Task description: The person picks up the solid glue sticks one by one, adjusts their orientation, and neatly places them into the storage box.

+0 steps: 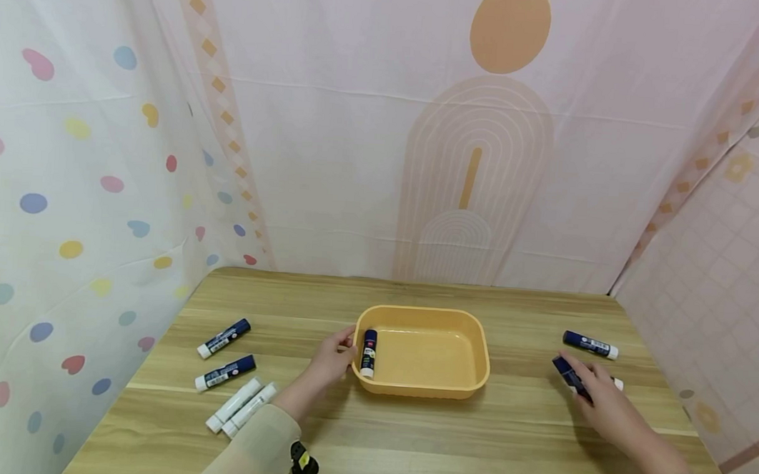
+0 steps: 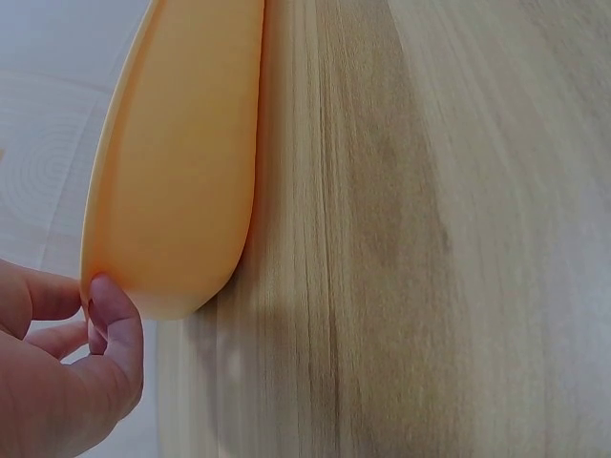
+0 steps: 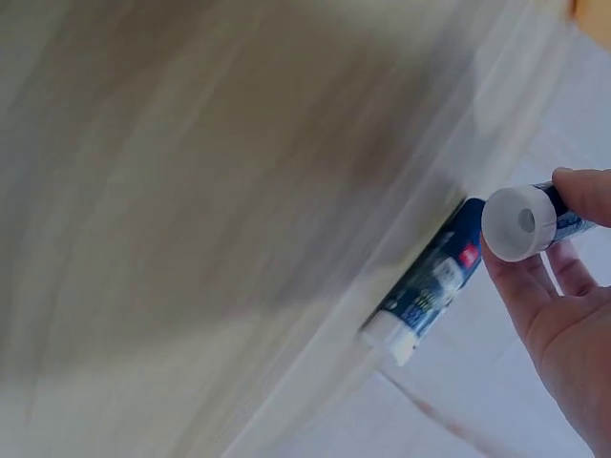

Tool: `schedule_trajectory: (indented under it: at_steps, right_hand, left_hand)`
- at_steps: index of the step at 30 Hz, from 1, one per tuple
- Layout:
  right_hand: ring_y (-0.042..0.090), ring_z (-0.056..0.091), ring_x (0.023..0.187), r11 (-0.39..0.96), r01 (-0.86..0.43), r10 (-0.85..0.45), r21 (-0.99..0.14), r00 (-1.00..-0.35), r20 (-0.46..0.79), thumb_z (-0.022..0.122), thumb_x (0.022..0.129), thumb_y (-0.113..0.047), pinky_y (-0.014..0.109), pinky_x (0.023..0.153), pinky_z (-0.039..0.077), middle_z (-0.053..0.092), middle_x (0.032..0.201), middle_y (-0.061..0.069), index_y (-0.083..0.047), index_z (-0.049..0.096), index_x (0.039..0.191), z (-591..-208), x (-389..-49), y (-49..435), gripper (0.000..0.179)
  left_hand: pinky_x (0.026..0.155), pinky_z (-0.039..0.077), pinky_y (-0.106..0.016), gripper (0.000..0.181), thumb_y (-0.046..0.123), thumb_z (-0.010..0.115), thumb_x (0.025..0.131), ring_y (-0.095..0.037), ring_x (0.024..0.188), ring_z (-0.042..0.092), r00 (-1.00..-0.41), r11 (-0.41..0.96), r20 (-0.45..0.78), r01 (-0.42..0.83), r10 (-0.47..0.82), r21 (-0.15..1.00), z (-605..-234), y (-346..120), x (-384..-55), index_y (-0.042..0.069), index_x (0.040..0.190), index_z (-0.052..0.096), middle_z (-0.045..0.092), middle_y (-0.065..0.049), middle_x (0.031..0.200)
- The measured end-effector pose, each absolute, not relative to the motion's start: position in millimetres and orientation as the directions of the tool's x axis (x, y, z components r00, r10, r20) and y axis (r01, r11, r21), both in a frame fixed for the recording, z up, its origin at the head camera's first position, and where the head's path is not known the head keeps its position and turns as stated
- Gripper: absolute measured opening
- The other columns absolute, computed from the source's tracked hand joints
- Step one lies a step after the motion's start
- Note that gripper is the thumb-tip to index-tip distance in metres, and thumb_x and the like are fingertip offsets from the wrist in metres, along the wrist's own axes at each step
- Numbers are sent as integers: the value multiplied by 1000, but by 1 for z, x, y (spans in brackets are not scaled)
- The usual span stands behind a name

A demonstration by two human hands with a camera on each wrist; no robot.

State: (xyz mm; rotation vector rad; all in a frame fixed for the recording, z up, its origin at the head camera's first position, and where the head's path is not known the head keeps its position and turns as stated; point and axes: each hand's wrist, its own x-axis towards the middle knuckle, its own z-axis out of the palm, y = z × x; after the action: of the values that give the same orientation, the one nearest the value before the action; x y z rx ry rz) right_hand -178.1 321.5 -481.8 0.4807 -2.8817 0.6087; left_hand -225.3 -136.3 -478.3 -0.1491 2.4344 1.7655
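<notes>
At the middle of the table, a yellow plastic tray point(image 1: 419, 391) holds one glue stick point(image 1: 369, 354) against its left side. My left hand point(image 1: 332, 363) pinches the tray's left rim between thumb and fingers, which the left wrist view shows close up. On the right, my right hand point(image 1: 603, 402) grips a dark blue glue stick point(image 1: 572, 377) by its body. Its white base point(image 3: 518, 224) faces the camera in the right wrist view. Just beyond that hand lies another blue glue stick point(image 1: 590, 345). A white end point(image 1: 617, 383) pokes out behind the right hand, the rest hidden.
Two blue glue sticks point(image 1: 224, 338) with white ends lie at the table's left. Nearer me are two white tubes point(image 1: 234, 405), side by side and partly close to my left sleeve point(image 1: 252, 445). Patterned curtains point(image 1: 332, 156) hang behind and beside the wooden table point(image 1: 433, 447).
</notes>
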Motion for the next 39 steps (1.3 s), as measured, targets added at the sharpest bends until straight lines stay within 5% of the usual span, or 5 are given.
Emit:
schedule_trajectory:
  at_steps: [7, 19, 24, 33, 39]
  right_hand:
    - [33, 57, 90, 789, -313, -264, -529, -950, 168, 64, 83, 6, 35, 63, 51, 41, 122, 30, -10, 30, 146, -475, -181, 311, 73]
    - [25, 59, 85, 664, -221, -175, -714, -975, 139, 71, 82, -4, 31, 67, 53, 53, 104, 21, -2, 32, 141, -466, -194, 291, 70]
    - [15, 51, 76, 583, -113, -135, -805, -990, 41, 70, 84, -9, 25, 58, 47, 48, 105, 19, -6, 29, 144, -461, -198, 280, 72]
    - [21, 55, 90, 442, 63, -113, -895, -986, -125, 66, 88, -15, 31, 67, 53, 38, 123, 22, -14, 20, 149, -451, -206, 249, 77]
    - [17, 54, 83, 358, 74, -169, -931, -975, -142, 66, 87, -13, 31, 66, 51, 38, 121, 20, -13, 20, 148, -445, -213, 221, 76]
  left_hand:
    - [65, 50, -30, 47, -1, 46, 95, -19, 85, 50, -985, 304, -170, -163, -3, 939, -478, -136, -226, 0, 142, 39, 45, -13, 106]
    - [65, 51, -32, 47, -1, 46, 96, -18, 82, 49, -984, 306, -176, -166, 5, 938, -477, -137, -226, 1, 142, 39, 44, -12, 105]
    - [65, 51, -32, 47, -1, 46, 95, -18, 82, 50, -985, 302, -173, -164, 4, 939, -479, -137, -227, 2, 142, 40, 45, -12, 104]
    - [65, 50, -32, 47, -1, 46, 95, -18, 81, 49, -986, 304, -169, -159, 6, 939, -480, -138, -228, 1, 142, 40, 45, -12, 103]
    - [65, 50, -31, 47, -1, 47, 95, -18, 81, 49, -986, 299, -167, -157, 8, 941, -480, -137, -227, 1, 141, 40, 45, -12, 103]
